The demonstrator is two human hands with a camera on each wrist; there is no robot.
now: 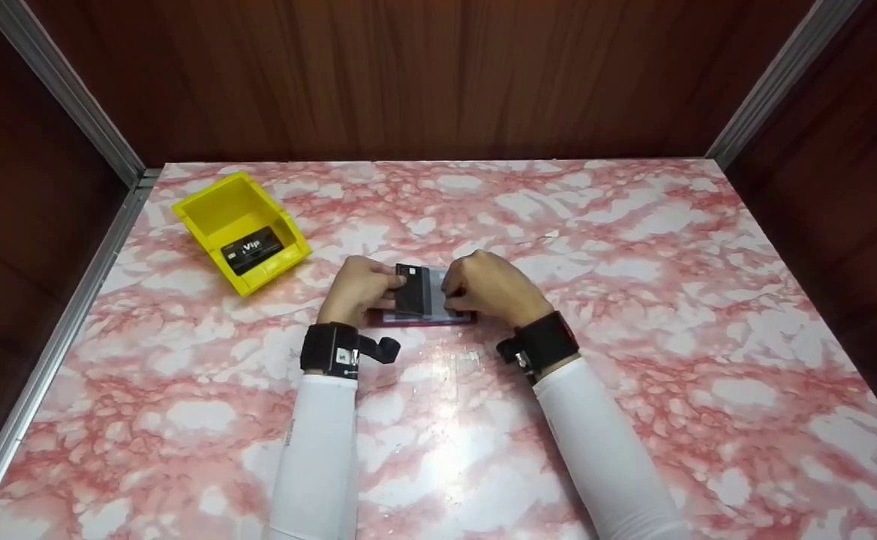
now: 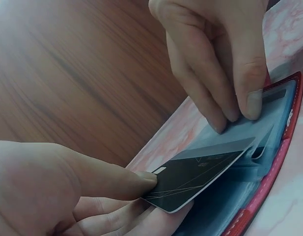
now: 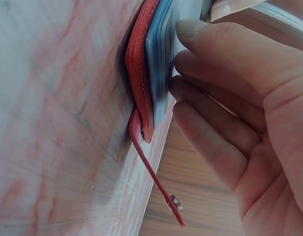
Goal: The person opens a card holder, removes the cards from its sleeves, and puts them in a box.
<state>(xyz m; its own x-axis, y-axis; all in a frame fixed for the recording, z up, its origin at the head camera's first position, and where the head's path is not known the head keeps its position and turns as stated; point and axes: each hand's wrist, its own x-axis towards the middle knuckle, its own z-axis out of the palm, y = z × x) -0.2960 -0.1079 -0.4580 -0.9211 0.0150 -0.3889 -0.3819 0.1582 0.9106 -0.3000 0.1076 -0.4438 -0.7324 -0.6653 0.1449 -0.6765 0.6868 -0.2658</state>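
A black bank-style card point(image 1: 411, 291) is pinched between the thumb and fingers of my left hand point(image 1: 360, 286). The card point(image 2: 190, 177) lies tilted, its far part at a clear plastic sleeve point(image 2: 225, 137) of an open card holder. This card holder point(image 1: 430, 323) has a red stitched cover point(image 3: 137, 73) and several bluish clear sleeves. At its right side, my right hand point(image 1: 494, 285) has bent fingers and thumb gripping the clear sleeve. A thin red strap point(image 3: 151, 164) with a metal snap hangs from the cover in the right wrist view.
A yellow bin point(image 1: 220, 206) stands at the back left, with a black card marked "Vip" point(image 1: 253, 250) at its front. The table point(image 1: 633, 412) has a red and white marbled top. Dark wood-grain walls point(image 1: 423, 82) enclose its back and sides.
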